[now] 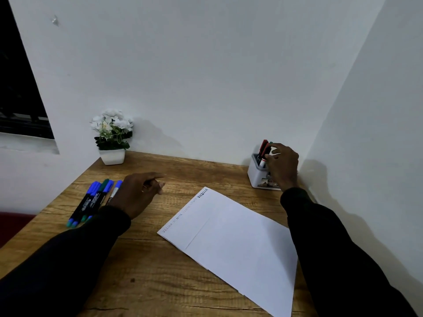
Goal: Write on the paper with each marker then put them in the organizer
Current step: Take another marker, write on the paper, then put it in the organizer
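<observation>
My right hand (pixel 282 165) is at the organizer (pixel 257 173) in the worktop's far right corner, fingers curled around a marker (pixel 265 153) standing among the red-capped ones there; I cannot tell how firm that grip is. My left hand (pixel 137 193) hovers loose and half open, holding nothing, beside the remaining markers (pixel 91 201), blue- and green-capped, lying near the left edge. The paper (pixel 233 243) lies angled between my arms, with writing along its far edge. A potted plant (pixel 112 136) stands at the far left corner.

right hand (pixel 282 167) hiding organizer's (pixel 256 173) far side, writing on paper (pixel 231 236) too small to read
</observation>
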